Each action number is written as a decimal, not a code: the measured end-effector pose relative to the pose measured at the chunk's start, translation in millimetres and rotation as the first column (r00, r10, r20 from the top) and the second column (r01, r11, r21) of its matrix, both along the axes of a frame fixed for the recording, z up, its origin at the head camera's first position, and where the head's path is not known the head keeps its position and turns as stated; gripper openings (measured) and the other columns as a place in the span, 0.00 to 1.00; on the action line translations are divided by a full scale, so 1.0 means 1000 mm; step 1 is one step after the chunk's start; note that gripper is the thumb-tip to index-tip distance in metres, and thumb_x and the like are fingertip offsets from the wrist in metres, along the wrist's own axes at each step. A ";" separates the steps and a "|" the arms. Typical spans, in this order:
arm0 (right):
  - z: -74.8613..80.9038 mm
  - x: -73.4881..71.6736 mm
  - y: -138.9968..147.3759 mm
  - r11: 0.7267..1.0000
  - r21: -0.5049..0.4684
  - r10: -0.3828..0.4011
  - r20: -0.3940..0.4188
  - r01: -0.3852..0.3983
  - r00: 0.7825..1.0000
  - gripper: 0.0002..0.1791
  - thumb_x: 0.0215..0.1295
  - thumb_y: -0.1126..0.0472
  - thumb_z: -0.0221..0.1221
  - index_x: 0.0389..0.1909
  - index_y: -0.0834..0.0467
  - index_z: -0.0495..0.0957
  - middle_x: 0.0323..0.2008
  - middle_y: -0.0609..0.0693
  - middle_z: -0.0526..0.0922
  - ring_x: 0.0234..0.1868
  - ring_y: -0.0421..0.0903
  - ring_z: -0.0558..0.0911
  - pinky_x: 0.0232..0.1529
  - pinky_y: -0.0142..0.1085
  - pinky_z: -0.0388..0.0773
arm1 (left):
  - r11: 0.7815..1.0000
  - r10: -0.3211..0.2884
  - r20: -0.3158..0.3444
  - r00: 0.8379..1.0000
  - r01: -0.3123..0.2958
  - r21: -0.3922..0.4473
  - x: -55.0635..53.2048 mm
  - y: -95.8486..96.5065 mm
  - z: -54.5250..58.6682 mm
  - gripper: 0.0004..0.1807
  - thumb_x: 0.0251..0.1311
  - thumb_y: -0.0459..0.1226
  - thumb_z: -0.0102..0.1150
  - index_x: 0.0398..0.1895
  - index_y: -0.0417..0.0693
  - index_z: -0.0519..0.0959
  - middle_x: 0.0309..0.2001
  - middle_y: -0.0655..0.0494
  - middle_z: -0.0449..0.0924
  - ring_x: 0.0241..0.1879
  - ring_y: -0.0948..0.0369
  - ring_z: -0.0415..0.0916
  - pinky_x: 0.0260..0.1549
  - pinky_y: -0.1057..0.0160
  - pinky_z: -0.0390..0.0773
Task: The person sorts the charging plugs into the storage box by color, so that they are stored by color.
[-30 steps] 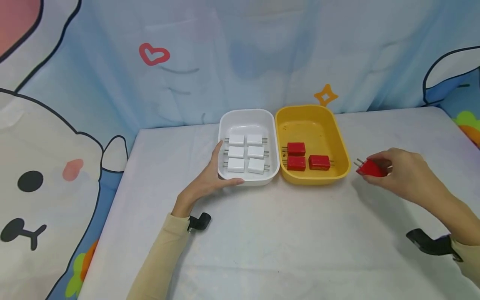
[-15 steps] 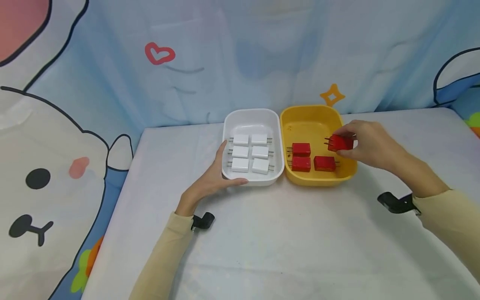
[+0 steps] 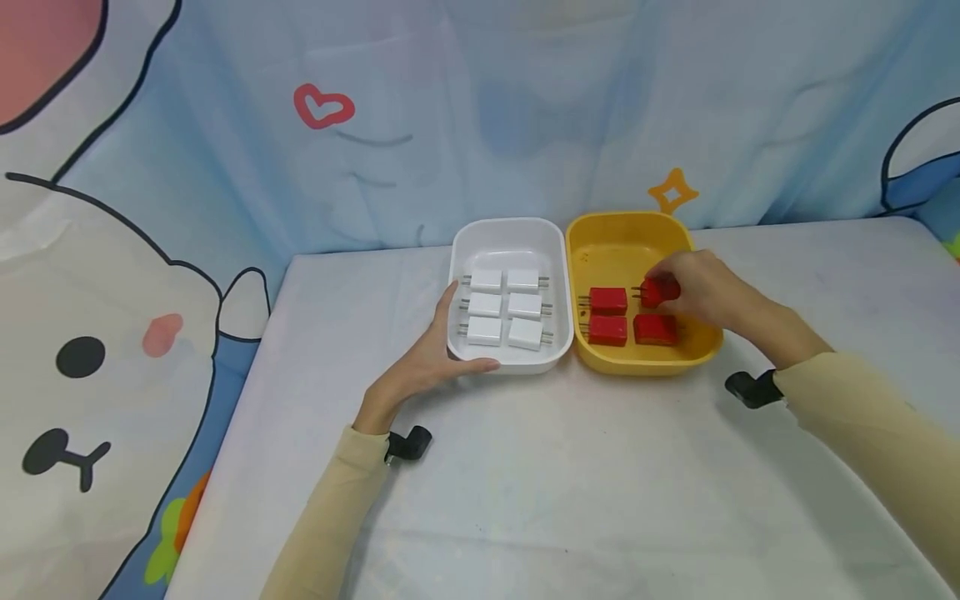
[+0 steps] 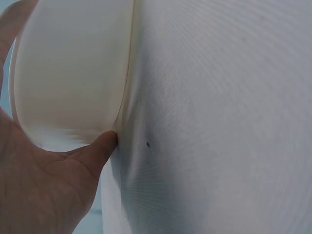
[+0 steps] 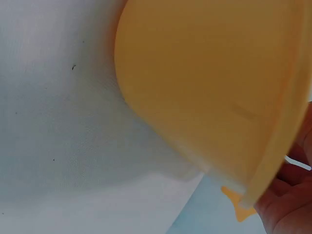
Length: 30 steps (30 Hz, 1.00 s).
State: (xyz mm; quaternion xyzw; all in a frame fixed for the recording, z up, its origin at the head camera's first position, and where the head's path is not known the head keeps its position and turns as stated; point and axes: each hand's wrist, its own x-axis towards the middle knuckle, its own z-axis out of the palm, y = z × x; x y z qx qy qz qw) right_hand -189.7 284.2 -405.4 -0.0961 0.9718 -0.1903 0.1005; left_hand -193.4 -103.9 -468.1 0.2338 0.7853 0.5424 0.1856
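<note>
In the head view, my right hand [image 3: 696, 290] pinches a red plug charger [image 3: 657, 292] by its right end, low inside the yellow tray [image 3: 705, 342]. Its prongs point left. Below it in the tray lies another red charger [image 3: 656, 329], and two more, including an upper one [image 3: 607, 301], sit on the left. My left hand [image 3: 422, 354] rests against the front left corner of the white tray [image 3: 517, 367], thumb along the front and fingers up the left side. White chargers [image 3: 483, 332] lie there in two columns. The right wrist view hides the pinched charger behind the yellow wall.
Both trays stand side by side, touching or nearly so, at the back of a table [image 3: 525, 483] under a white cloth. A printed curtain [image 3: 420, 125] hangs behind them. Each wrist wears a black camera mount [image 3: 408, 443].
My right hand has carried the red charger leftward from beside the yellow tray, over its rim and down into it. The left hand has stayed at the white tray. The head view has shifted slightly.
</note>
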 end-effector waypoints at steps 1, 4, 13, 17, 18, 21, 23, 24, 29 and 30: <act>-0.001 -0.001 -0.001 1.000 0.010 0.006 0.006 -0.007 1.000 0.24 0.58 0.75 0.72 0.56 0.76 0.79 0.48 0.70 0.83 0.50 0.65 0.78 0.55 0.60 0.80 | 1.000 -0.001 -0.004 1.000 0.001 0.001 0.000 0.000 0.000 0.72 0.56 0.37 0.79 0.85 0.57 0.28 0.84 0.54 0.46 0.79 0.60 0.49 0.77 0.48 0.50; -0.004 -0.003 -0.003 0.999 0.031 0.023 0.027 -0.023 0.999 0.23 0.59 0.77 0.71 0.56 0.77 0.78 0.48 0.70 0.82 0.50 0.65 0.78 0.55 0.60 0.80 | 1.000 -0.003 -0.009 1.000 0.003 0.007 0.002 0.000 0.002 0.72 0.56 0.37 0.79 0.85 0.57 0.28 0.84 0.54 0.46 0.79 0.59 0.49 0.77 0.48 0.50; -0.013 0.003 -0.002 0.993 0.085 0.073 0.026 -0.075 0.997 0.22 0.59 0.78 0.69 0.54 0.78 0.78 0.45 0.68 0.82 0.47 0.63 0.79 0.54 0.59 0.81 | 1.000 -0.014 -0.012 1.000 0.015 0.014 0.003 0.003 0.002 0.72 0.57 0.37 0.79 0.85 0.56 0.28 0.84 0.53 0.44 0.80 0.58 0.47 0.77 0.48 0.49; -0.012 0.008 0.000 0.996 0.070 0.055 0.022 -0.057 0.998 0.25 0.60 0.77 0.69 0.57 0.79 0.76 0.49 0.71 0.81 0.50 0.65 0.78 0.55 0.60 0.80 | 0.999 -0.025 -0.009 1.000 0.025 0.029 0.003 0.004 0.003 0.71 0.56 0.37 0.79 0.85 0.56 0.28 0.84 0.52 0.45 0.80 0.57 0.49 0.77 0.48 0.49; -0.011 0.009 0.001 0.996 0.066 0.050 0.020 -0.051 0.999 0.25 0.60 0.77 0.69 0.58 0.79 0.75 0.50 0.72 0.80 0.51 0.67 0.78 0.56 0.61 0.79 | 0.999 -0.029 -0.009 1.000 0.029 0.037 0.003 0.004 0.002 0.71 0.56 0.37 0.79 0.85 0.55 0.29 0.84 0.52 0.45 0.80 0.57 0.50 0.77 0.47 0.50; -0.003 0.014 0.003 0.999 0.047 0.029 -0.001 -0.029 1.000 0.26 0.63 0.74 0.68 0.61 0.79 0.74 0.54 0.75 0.79 0.55 0.69 0.76 0.57 0.63 0.77 | 0.998 -0.041 -0.007 0.999 0.041 0.055 0.003 0.005 0.003 0.71 0.56 0.37 0.79 0.85 0.54 0.28 0.84 0.51 0.45 0.79 0.56 0.50 0.77 0.46 0.50; 0.003 0.020 0.004 1.000 0.019 0.007 -0.029 -0.006 1.000 0.26 0.67 0.72 0.66 0.62 0.78 0.74 0.56 0.75 0.78 0.57 0.70 0.75 0.58 0.64 0.76 | 0.997 -0.045 -0.008 0.999 0.046 0.060 0.003 0.005 0.003 0.71 0.56 0.36 0.78 0.85 0.54 0.28 0.84 0.51 0.45 0.79 0.55 0.50 0.77 0.46 0.49; 0.006 0.024 0.005 1.000 0.003 -0.005 -0.048 0.005 0.999 0.25 0.68 0.71 0.65 0.63 0.77 0.74 0.56 0.75 0.77 0.57 0.70 0.75 0.58 0.64 0.75 | 0.997 -0.049 -0.011 0.999 0.050 0.064 0.003 0.004 0.003 0.71 0.56 0.35 0.78 0.85 0.53 0.28 0.84 0.51 0.45 0.80 0.55 0.50 0.77 0.46 0.49; 0.015 0.049 0.005 0.994 -0.098 -0.069 -0.181 0.052 0.981 0.23 0.72 0.68 0.64 0.64 0.72 0.74 0.59 0.72 0.74 0.60 0.71 0.72 0.59 0.68 0.73 | 0.996 -0.059 -0.012 0.998 0.060 0.067 0.003 0.003 0.002 0.71 0.57 0.35 0.78 0.85 0.53 0.28 0.84 0.50 0.44 0.80 0.55 0.49 0.77 0.46 0.50; 0.015 0.054 0.005 0.993 -0.110 -0.065 -0.227 0.041 0.972 0.23 0.71 0.68 0.65 0.64 0.71 0.75 0.60 0.72 0.74 0.61 0.71 0.72 0.59 0.68 0.73 | 0.996 -0.062 -0.011 0.998 0.062 0.068 0.003 0.003 0.002 0.71 0.57 0.35 0.78 0.85 0.54 0.28 0.84 0.50 0.44 0.80 0.55 0.49 0.77 0.46 0.50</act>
